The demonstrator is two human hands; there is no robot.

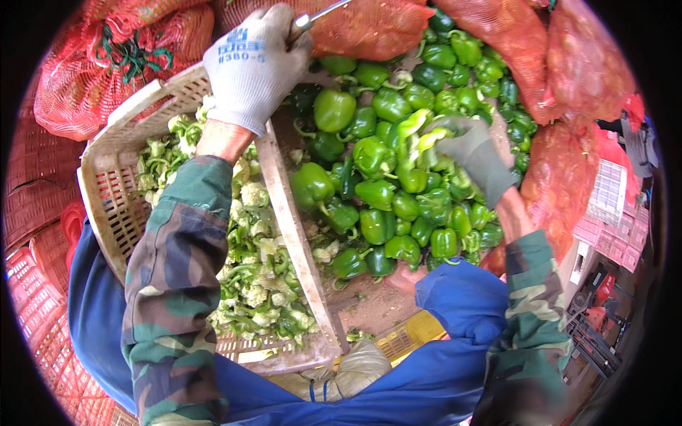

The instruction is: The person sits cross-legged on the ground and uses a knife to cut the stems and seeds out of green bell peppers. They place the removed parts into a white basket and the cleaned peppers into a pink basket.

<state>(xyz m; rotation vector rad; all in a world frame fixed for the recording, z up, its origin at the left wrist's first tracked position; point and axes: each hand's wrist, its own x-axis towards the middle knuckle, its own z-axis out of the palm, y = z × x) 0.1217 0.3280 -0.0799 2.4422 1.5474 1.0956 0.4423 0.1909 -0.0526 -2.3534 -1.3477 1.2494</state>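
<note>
My left hand [256,69], in a white knit glove with blue print, grips a knife [325,13] above the far end of the crate; the blade points up and right. My right hand [474,152], in a grey glove, is slightly blurred over a heap of green bell peppers [373,157]. In its fingers is a light green pepper [415,160], whose outline blends with the heap. Left of the heap stands a white plastic crate [287,229]. It holds many cut pepper cores [256,298] with stems and pale seeds.
Red mesh sacks [373,26] line the far side, one tied with green cord [130,53] at the left. More full mesh sacks [559,186] border the heap on the right. A yellow crate [410,341] lies near my blue-clad legs. Pink crates [618,239] stand farther right.
</note>
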